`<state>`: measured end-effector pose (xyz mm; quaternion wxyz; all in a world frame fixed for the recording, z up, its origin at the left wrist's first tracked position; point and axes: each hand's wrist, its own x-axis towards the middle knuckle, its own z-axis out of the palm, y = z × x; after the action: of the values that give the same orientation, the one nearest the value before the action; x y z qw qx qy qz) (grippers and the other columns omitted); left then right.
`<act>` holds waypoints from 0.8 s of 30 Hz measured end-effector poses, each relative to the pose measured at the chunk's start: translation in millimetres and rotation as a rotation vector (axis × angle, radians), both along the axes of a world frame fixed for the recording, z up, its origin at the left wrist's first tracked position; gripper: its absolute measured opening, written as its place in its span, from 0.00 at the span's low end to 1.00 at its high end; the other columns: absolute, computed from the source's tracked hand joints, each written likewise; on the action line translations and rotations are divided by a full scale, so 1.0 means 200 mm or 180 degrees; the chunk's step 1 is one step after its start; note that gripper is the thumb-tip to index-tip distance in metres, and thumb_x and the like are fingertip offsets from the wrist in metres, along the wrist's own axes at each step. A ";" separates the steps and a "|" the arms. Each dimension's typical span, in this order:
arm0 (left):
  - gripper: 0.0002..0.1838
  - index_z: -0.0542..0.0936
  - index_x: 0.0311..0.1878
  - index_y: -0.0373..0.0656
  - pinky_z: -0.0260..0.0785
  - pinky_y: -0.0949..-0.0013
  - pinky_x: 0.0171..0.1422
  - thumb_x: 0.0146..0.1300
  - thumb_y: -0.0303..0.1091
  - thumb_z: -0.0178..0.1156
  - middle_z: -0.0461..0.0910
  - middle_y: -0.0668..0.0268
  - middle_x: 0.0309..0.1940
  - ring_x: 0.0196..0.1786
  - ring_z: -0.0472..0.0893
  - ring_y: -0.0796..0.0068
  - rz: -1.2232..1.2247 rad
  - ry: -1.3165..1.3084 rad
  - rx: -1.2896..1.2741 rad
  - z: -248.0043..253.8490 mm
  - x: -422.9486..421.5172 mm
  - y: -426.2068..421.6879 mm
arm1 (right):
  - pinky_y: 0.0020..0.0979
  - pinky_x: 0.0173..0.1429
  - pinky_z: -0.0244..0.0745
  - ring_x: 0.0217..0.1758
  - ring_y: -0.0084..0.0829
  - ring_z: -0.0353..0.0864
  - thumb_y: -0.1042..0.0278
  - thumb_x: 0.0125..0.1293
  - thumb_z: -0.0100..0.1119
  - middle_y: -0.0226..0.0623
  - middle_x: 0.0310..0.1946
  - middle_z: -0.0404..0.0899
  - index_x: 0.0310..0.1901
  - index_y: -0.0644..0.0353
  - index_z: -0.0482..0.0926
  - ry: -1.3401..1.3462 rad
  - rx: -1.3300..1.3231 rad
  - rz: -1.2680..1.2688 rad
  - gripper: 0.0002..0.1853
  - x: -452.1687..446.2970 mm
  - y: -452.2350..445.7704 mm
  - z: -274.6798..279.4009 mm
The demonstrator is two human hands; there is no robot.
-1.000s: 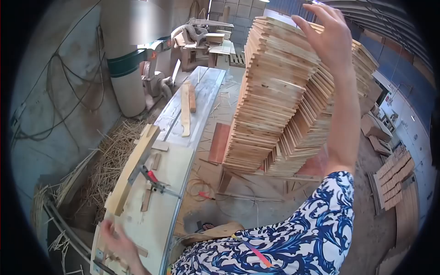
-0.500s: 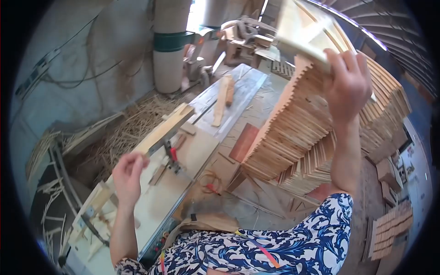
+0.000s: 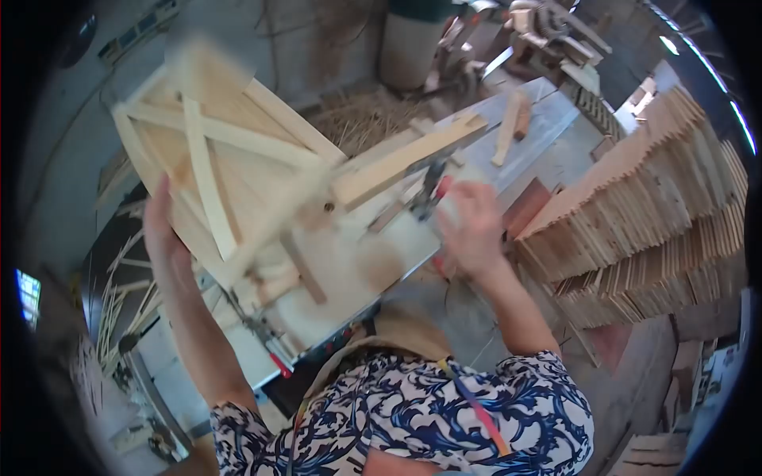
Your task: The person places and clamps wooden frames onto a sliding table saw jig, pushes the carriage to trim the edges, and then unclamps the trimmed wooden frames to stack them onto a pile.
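My left hand [image 3: 168,246] holds a pale wooden panel [image 3: 171,155] with crossed braces by its near-left edge, the panel tilted over the left end of the worktable. Its far top corner is blurred. My right hand [image 3: 474,226] is near the red handle of a toggle clamp [image 3: 429,184] and is smeared by motion; whether its fingers touch the handle cannot be made out. A long wooden bar [image 3: 409,159] lies beside the clamp. A second red-handled clamp [image 3: 274,353] sits at the table's near edge.
Stacked wooden boards [image 3: 627,182] with zigzag edges rise at right. A grey machine table [image 3: 544,119] bears loose wood pieces [image 3: 510,127]. Thin offcuts [image 3: 357,119] are heaped behind the worktable [image 3: 357,278]. A large cylinder [image 3: 409,51] stands at the back.
The braced panel has moved from my raised right hand, above the board stack, to my left hand over the worktable. My right hand has come down towards the clamp. The view has turned left.
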<state>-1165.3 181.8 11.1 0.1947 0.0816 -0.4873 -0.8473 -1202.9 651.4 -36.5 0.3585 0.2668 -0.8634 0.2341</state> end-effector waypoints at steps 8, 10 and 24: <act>0.22 0.79 0.61 0.35 0.80 0.66 0.54 0.72 0.41 0.67 0.87 0.61 0.50 0.48 0.87 0.72 -0.0208 -0.0854 -0.2076 -0.05 -0.69 -0.30 | 0.39 0.39 0.79 0.34 0.41 0.84 0.61 0.70 0.68 0.46 0.37 0.83 0.48 0.65 0.81 -0.1848 -0.0851 -0.0317 0.15 -0.46 0.19 -0.42; 0.20 0.83 0.54 0.37 0.77 0.71 0.48 0.67 0.40 0.71 0.87 0.66 0.43 0.43 0.83 0.78 -0.0388 -0.1219 -0.2638 -0.21 -0.94 -0.20 | 0.43 0.36 0.77 0.30 0.48 0.83 0.59 0.71 0.66 0.48 0.29 0.82 0.41 0.63 0.81 -0.1740 -0.0967 -0.0001 0.13 -0.57 0.17 -0.45; 0.21 0.87 0.32 0.38 0.66 0.62 0.33 0.55 0.50 0.78 0.76 0.63 0.21 0.25 0.72 0.72 -0.2103 -0.1525 -0.4851 -1.50 -2.07 0.68 | 0.46 0.30 0.77 0.24 0.50 0.83 0.59 0.71 0.63 0.46 0.21 0.80 0.33 0.60 0.78 -0.3148 0.0178 -0.0144 0.13 -0.72 0.25 -0.37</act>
<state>-1579.1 317.8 -289.6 -0.1679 -0.0407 -0.9493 -0.2626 -1346.1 701.9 -110.8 -0.0963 0.1144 -0.9417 0.3015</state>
